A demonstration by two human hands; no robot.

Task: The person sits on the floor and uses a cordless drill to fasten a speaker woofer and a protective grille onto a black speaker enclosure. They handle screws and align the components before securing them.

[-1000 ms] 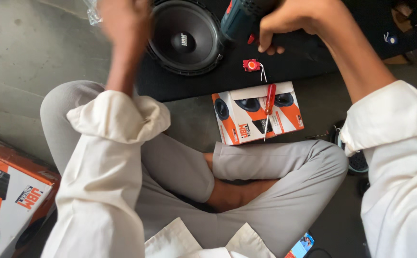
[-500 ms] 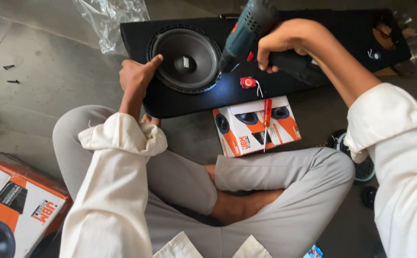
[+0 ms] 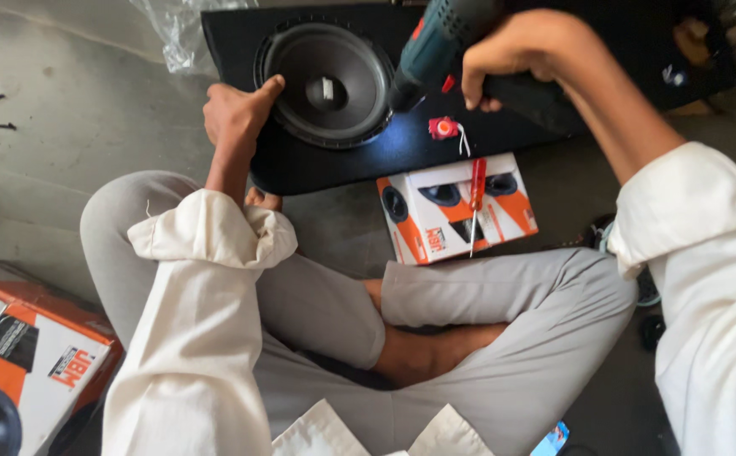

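The left hand rests open-fingered against the speaker rim; right of the speaker, the right hand grips a power drill — fingers closed.

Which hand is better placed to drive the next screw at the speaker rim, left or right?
Right, probably. The right hand already grips the drill, whose tip sits at the speaker rim. The left hand rests on the opposite rim, thumb on the edge, bracing it.

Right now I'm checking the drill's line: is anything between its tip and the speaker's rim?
Nothing visible: the drill in the right hand points at the speaker rim; the left hand steadies the opposite edge.
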